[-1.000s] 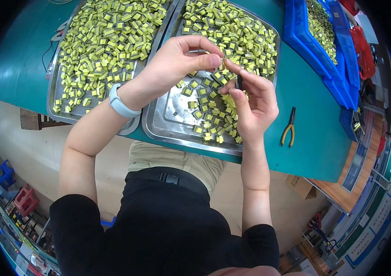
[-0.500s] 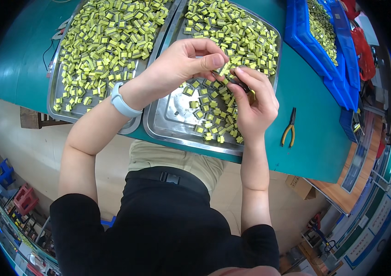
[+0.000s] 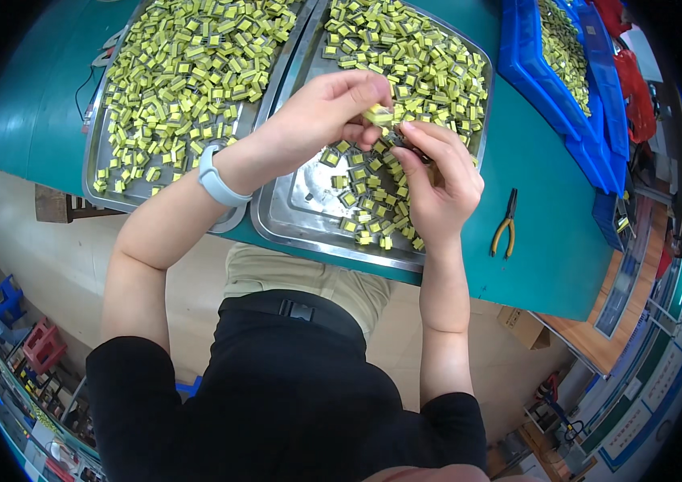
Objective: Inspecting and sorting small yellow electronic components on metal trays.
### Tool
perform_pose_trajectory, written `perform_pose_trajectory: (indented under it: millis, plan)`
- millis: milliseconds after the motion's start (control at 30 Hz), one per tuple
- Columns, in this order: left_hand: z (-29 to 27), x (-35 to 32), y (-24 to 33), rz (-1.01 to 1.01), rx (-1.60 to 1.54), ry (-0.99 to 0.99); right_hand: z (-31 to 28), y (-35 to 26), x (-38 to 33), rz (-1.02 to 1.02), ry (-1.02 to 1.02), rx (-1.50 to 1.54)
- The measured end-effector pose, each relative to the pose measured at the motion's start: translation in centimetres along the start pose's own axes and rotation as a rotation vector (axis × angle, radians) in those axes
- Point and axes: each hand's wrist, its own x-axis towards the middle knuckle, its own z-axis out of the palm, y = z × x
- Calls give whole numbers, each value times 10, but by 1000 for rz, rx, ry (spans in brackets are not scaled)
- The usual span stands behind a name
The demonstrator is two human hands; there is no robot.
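My left hand [image 3: 339, 106] is closed over the right-hand metal tray [image 3: 283, 215], pinching a small yellow-taped transformer [image 3: 379, 116] between thumb and fingers. Just to its right, my right hand [image 3: 452, 189] is closed too, thumb against fingertips. It grips a thin dark object [image 3: 415, 151], mostly covered by the fingers, whose kind I cannot make out. The fingertips of both hands almost meet at the transformer. Below and behind them lie many loose transformers [image 3: 365, 210] of the same yellow and grey sort, spread over the tray.
A second metal tray [image 3: 93, 161], heaped with similar parts, stands at the left. Yellow-handled pliers [image 3: 504, 233] lie on the green table [image 3: 554, 269] at the right. Beyond them, blue bins [image 3: 527, 76] hold more parts. A cardboard box [image 3: 524, 328] sits below the table edge.
My left hand has turned slightly, and the yellow transformer now shows between its fingers. The right hand has shifted a little down and left. The rest stays put.
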Motion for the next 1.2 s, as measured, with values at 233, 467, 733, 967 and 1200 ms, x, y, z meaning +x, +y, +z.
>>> perform_pose_trajectory:
  millis: [233,467,733,967,1200]
  plan:
    - [-8,0,3,19,184,-55,0,1,0,-32,-7,17]
    - [2,-2,-2,96,355,37,1,-2,-1,-80,-40,-1]
    - [-3,0,-5,95,356,-28,-1,-1,-1,-125,-79,-4]
    - [1,-2,-6,-6,305,12,1,0,-7,-65,-106,247]
    - [3,-1,-9,-13,240,55,1,-1,-7,-67,-138,228]
